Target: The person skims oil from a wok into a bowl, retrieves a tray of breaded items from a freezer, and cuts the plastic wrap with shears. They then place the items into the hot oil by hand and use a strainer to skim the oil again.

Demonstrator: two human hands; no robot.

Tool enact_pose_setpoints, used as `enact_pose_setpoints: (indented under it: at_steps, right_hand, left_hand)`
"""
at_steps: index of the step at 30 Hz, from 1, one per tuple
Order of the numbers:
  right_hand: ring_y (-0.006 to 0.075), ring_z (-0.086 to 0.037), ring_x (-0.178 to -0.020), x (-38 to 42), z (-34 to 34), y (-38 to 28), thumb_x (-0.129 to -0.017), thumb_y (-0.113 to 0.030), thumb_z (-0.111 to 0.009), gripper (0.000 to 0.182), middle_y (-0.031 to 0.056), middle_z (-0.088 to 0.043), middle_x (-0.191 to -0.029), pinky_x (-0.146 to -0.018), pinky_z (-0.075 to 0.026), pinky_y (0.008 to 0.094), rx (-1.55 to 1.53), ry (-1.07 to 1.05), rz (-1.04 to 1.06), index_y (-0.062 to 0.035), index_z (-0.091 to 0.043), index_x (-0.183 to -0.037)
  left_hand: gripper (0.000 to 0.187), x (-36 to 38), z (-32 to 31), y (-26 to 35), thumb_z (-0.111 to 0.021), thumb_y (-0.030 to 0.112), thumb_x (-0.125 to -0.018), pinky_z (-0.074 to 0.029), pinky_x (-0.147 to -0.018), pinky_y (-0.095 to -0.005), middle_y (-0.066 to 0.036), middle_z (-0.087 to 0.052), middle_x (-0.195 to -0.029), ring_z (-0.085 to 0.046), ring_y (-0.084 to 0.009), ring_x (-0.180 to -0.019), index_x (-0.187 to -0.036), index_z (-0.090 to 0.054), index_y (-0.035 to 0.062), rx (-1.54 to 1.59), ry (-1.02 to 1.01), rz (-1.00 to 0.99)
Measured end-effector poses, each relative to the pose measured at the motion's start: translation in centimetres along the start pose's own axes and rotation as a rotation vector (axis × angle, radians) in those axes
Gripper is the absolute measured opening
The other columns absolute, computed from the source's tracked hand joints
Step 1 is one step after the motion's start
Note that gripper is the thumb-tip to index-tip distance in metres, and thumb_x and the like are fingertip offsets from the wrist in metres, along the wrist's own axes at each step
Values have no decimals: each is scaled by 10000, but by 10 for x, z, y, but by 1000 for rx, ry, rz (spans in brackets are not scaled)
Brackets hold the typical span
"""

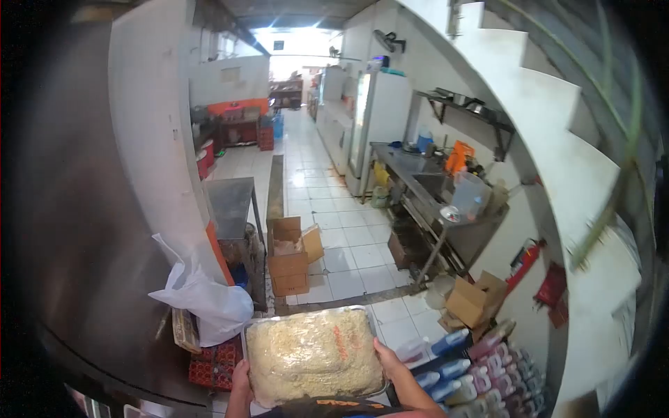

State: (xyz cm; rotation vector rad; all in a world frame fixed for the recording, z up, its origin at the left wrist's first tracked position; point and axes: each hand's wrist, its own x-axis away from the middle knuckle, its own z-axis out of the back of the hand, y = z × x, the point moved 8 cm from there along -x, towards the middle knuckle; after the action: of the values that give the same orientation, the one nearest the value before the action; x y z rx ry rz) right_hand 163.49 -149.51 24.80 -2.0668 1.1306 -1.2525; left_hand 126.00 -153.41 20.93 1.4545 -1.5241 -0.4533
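Observation:
A metal tray is held level in front of my body. It is heaped with a pale, crumbly food under clear plastic wrap, with red writing on the wrap. My left hand is closed on the tray's left side near the front corner. On the opposite side, my right hand grips the tray's right edge. The fingers of both hands are partly hidden beneath the tray.
An open cardboard box stands on the tiled floor ahead. At left are a white bag and a metal table. To the right are several jugs, another carton, a sink counter and a white staircase.

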Motion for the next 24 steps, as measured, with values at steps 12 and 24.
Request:
enact_pose_setpoints:
  at_steps: [12, 24]
  right_hand:
    - [261, -445, -1159, -291, 69, -261, -919, -468, -371, 577, 104, -446, -1300, -978, -345, 380, -83, 1, 110, -29, -394, -1293]
    - [265, -448, -1154, -607, 64, -507, -913, -472, -379, 590, 127, -468, -1279, -969, -351, 363, 210, -226, -27, -16, -407, -1286]
  left_hand:
    - [250, -334, -220, 65, -414, 252, -929, -449, -745, -287, -37, -593, -859, -569, -140, -789, -989, -554, 53, -61, 92, 78]
    - [253, -598, -325, 51, -444, 271, -926, -473, -707, -307, -51, -606, -890, -579, -162, -765, -971, -565, 53, 153, 357, -137]
